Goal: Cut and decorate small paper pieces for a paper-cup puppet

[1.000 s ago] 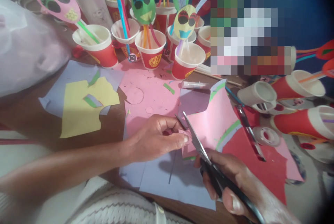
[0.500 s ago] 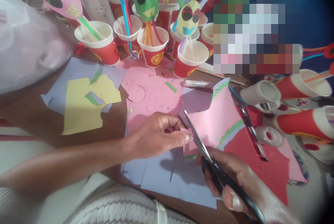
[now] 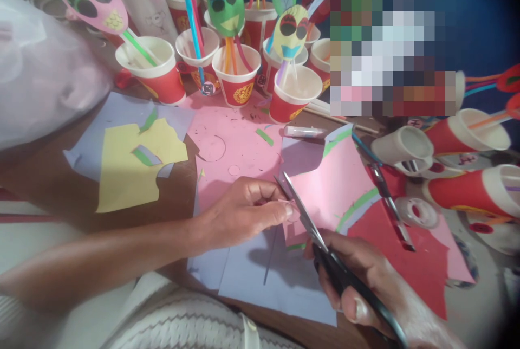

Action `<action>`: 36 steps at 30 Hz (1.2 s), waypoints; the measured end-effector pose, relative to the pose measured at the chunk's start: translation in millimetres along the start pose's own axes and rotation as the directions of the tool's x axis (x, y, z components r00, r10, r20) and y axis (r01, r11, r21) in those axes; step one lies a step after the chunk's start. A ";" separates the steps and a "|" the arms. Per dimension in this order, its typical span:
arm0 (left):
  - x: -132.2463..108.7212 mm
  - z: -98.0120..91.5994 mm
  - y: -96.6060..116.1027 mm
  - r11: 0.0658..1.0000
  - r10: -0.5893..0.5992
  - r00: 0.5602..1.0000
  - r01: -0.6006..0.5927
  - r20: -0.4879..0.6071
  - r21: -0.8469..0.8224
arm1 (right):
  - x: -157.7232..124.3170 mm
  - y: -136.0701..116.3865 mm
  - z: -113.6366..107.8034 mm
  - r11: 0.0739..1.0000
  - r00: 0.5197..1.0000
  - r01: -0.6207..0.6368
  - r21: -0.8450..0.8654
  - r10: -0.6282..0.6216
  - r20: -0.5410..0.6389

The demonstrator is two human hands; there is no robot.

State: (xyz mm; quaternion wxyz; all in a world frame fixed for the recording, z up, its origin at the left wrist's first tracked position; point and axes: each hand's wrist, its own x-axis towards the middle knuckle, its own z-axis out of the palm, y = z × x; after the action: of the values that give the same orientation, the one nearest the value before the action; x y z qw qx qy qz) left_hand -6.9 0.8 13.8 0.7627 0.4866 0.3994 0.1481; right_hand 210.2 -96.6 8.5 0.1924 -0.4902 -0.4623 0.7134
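Observation:
My left hand (image 3: pixel 252 209) pinches a small piece of pink paper (image 3: pixel 291 214) between thumb and fingers. A pair of scissors (image 3: pixel 312 232) with black handles is in my right hand (image 3: pixel 361 273), its blades slightly apart and angled up to the left beside that piece. Whether the blades touch the paper, I cannot tell. Just beyond the blades lies a larger pink sheet (image 3: pixel 329 183) with green and lilac edges, curled upward. Lilac sheets (image 3: pixel 247 270) lie under both hands, and a pink sheet (image 3: pixel 239 146) with drawn circles is behind my left hand.
Red and white paper cups (image 3: pixel 238 86) with paper faces on strips line the back. Yellow paper (image 3: pixel 125 175) lies left, near a white plastic bag (image 3: pixel 44 72). At right are red paper (image 3: pixel 422 267), a craft knife (image 3: pixel 392 205), a small round container (image 3: pixel 417 212) and a white cup (image 3: pixel 402 146).
The view has shifted slightly. Both hands keep nearly the same pose, and the scissor blades stay a little apart beside the small pink piece.

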 end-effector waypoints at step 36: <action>3.4 -4.1 -0.9 0.998 -0.035 0.998 0.033 0.043 0.046 | 2.3 -8.8 -3.6 0.991 0.998 -0.040 -0.127 0.046 0.039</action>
State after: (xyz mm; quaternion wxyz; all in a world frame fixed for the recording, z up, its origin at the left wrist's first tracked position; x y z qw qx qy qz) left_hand -7.9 5.0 10.6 0.7624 0.5000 0.3943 0.1152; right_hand 210.7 -88.8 14.4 0.1359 -0.4961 -0.4996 0.6970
